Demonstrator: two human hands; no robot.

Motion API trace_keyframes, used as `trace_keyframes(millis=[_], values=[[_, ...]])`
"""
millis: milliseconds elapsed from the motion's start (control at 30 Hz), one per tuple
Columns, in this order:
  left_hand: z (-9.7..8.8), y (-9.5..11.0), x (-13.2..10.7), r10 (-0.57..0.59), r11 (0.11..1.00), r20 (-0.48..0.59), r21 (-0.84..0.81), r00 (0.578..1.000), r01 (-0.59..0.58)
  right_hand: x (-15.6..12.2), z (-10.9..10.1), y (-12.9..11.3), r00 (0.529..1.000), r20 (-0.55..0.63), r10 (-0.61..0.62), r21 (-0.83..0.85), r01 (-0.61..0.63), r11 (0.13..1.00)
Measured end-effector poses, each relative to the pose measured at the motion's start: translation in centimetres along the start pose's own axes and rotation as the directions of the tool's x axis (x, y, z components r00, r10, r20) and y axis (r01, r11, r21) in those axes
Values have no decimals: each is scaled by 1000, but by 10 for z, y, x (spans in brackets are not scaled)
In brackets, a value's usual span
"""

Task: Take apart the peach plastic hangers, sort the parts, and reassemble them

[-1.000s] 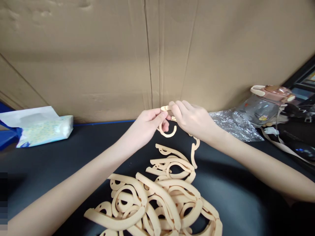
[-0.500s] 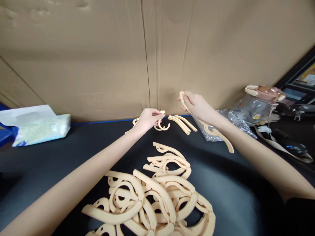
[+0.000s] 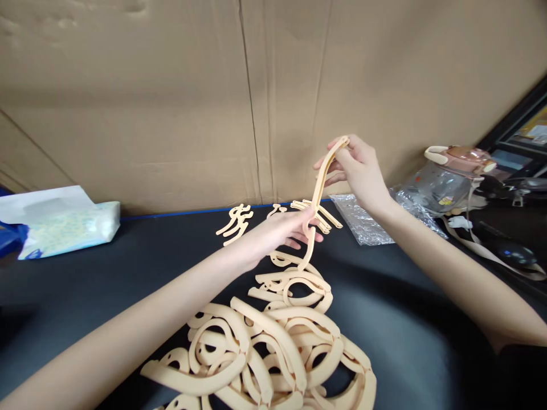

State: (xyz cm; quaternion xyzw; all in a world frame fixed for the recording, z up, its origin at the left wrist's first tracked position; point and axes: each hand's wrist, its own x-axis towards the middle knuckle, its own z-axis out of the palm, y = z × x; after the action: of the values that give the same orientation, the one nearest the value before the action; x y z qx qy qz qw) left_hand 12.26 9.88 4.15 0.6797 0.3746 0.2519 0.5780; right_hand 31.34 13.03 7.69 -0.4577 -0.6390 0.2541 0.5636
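Pinching a curved hanger arm (image 3: 323,174) near its upper end, the right hand (image 3: 361,172) holds it above the black table (image 3: 405,319); the left hand (image 3: 287,228), outer fingers spread, grips a hooked piece (image 3: 308,251) below. A loosened thumb could drop either onto the hanger pile (image 3: 272,331).

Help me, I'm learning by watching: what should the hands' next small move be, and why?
Perhaps steady the lower end of the slotted hanger arm with the left hand, which meets it there; the right hand holds only its upper part, and a curved piece extends below.
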Motion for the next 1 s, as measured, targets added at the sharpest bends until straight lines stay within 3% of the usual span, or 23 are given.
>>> trace_keyframes(millis=[67,133,167,233,300,367,433,567,700,833,1000], values=[[0,2,-8,6,994,-39,-113,999,-10,-2,-6,0,998,-21,-63,-60,61,996],[-7,4,-12,34,992,-164,-114,986,-53,-5,-14,-1,982,-7,-191,-290,181,940],[-11,5,-12,52,994,-218,-85,975,-72,-8,-17,-1,961,34,-273,-446,259,857],[-20,9,-11,86,995,-282,-21,956,-96,-15,-19,-3,890,210,-404,-696,426,578],[-25,14,-11,114,993,-292,41,949,-107,-24,-14,-6,794,430,-429,-761,575,300],[-25,19,-11,152,983,-288,146,945,-114,-32,-5,-10,723,571,-389,-736,661,148],[-22,22,-13,200,954,-288,275,936,-119,-38,5,-13,701,625,-345,-718,689,99],[-18,19,-17,253,909,-251,393,934,-140,-44,18,-13,717,641,-274,-722,684,103],[-18,15,-14,250,911,-288,392,924,-125,-42,28,-5,800,585,-132,-783,600,163],[-23,19,-9,229,925,-319,366,920,-103,-37,38,-2,880,474,-31,-813,451,367],[-32,24,-4,174,954,-315,287,933,-81,-32,43,-5,895,446,-20,-610,320,725]])
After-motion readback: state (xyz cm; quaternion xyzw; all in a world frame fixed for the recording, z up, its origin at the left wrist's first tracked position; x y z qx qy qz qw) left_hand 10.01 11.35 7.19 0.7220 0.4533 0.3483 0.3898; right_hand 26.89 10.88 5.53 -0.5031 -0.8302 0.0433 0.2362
